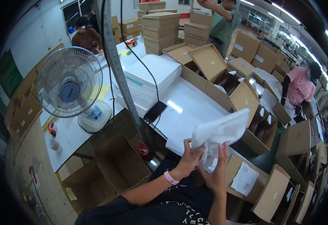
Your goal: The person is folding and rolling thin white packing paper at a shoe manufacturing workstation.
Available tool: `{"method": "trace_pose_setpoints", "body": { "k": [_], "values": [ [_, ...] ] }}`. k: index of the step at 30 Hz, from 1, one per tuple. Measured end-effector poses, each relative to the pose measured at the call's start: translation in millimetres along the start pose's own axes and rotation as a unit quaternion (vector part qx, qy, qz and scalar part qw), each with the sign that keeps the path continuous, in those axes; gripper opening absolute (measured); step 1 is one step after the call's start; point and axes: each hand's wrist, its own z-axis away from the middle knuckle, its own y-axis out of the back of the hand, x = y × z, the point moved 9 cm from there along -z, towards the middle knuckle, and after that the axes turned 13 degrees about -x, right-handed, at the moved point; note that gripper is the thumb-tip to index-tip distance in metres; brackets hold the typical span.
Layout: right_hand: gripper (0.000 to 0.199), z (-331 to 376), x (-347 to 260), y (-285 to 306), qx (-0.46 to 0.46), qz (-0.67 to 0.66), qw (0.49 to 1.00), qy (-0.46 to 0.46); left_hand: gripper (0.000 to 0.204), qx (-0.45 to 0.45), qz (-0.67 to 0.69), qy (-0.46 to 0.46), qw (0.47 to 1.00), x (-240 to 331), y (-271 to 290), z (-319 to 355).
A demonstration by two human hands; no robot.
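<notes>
A crumpled wad of white tissue paper (220, 129) is held up in front of me, over the near edge of the white table. My left hand (189, 159), with a pink band at the wrist, grips its lower left side between thumb and fingers. On the other side, my right hand (215, 176) has its fingers raised against the paper and its thumb lower down. Whether anything is wrapped inside the paper I cannot tell. Just right of my hands, an open cardboard shoe box (231, 165) has a white sheet (245, 179) on it.
Open shoe boxes (263, 125) with dark brown footwear line the right side. A white paper stack (152, 69), black phone (155, 111) and metal post (124, 67) stand ahead. Left are a fan (69, 84), tape rolls (54, 144) and a large carton (122, 163). Several people work beyond.
</notes>
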Motion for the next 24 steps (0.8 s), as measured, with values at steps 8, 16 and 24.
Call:
{"method": "trace_pose_setpoints", "body": {
  "k": [8, 16, 24],
  "values": [
    [0.095, 3.0, 46.6, -4.9, 0.019, -0.004, 0.998, -0.058, 0.053, -0.082, 0.058, 0.079, 0.992, -34.2, -20.0, -10.6],
    [0.079, -3.1, 61.7, -4.6, 0.083, -0.017, 0.996, -0.02, 0.067, -0.206, 0.283, 0.166, 0.922, -14.1, -50.4, -8.6],
    [0.076, -20.4, 70.3, -37.0, -0.025, -0.204, 0.975, -0.077, 0.04, -0.07, 0.034, 0.033, 0.996, -26.3, -1.6, -39.5]
  ]
}}
